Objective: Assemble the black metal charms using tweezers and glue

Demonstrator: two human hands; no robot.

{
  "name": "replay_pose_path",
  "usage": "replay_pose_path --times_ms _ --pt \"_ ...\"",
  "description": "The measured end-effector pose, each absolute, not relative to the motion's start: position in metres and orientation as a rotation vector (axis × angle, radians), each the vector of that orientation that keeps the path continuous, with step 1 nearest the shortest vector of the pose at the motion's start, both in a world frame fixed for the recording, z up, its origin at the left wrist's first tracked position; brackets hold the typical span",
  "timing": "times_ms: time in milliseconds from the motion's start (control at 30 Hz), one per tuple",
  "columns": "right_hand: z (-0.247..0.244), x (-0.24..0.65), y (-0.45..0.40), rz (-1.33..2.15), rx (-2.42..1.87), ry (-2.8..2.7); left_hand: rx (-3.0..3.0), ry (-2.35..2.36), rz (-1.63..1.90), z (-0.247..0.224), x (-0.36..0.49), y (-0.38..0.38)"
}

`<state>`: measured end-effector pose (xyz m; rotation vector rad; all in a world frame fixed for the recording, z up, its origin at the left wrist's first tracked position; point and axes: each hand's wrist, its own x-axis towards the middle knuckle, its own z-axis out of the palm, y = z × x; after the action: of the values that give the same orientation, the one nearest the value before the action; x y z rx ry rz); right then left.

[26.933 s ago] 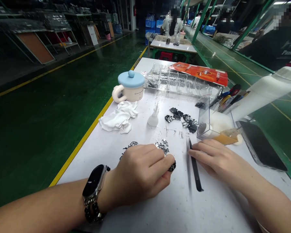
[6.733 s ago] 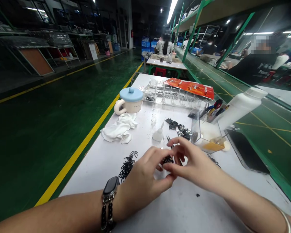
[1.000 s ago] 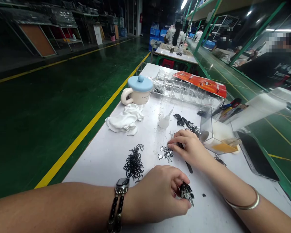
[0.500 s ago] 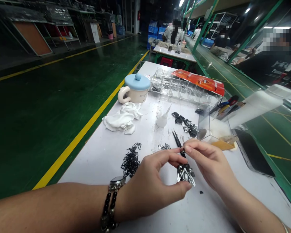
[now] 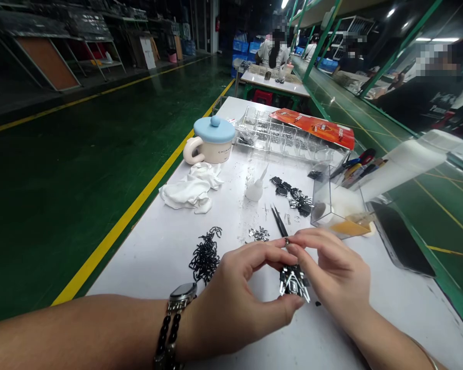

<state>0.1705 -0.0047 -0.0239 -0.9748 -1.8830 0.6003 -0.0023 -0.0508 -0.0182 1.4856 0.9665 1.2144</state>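
- Against the previous frame: both hands little changed, still close together above the worktop.
- Left hand: curled, thumb tip touching the cluster; grip cannot be told.
- Right hand: fingertips pinched at the lower end of the black tweezers, which run toward 11 o'clock.
- Spiky black metal cluster: between the hands, long axis crosswise, spikes toward 5 o'clock.

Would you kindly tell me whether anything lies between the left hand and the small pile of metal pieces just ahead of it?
Nothing visible does: only bare white table separates the left hand and the small pile of metal pieces. Tweezers sit to its right.
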Motion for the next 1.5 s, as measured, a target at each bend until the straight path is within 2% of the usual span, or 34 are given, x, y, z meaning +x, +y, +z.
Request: replay_pose_path --times_ms 100,167,333,500,767,1500 --pt "-0.022 0.17 -0.006 0.401 -0.915 -1.993 1.528 0.96 1.215 -0.018 -0.002 -0.05" --pt "-0.021 0.171 -0.005 0.395 -0.921 -2.013 1.563 0.96 1.217 -0.018 -0.001 -0.051" --pt "-0.021 0.179 0.003 0.8 -1.021 -1.791 1.683 0.986 1.218 -0.014 -0.001 -0.052" --pt "-0.018 0.19 0.007 0.959 -1.077 -1.564 1.662 1.027 1.182 -0.011 -0.004 -0.051" --pt "-0.014 0.181 -0.004 1.434 -0.916 -1.521 1.494 1.02 1.182 -0.014 -0.003 -0.047" --pt "-0.02 0.176 -0.002 1.56 -0.91 -1.493 1.303 0.978 1.126 -0.011 -0.002 -0.046"
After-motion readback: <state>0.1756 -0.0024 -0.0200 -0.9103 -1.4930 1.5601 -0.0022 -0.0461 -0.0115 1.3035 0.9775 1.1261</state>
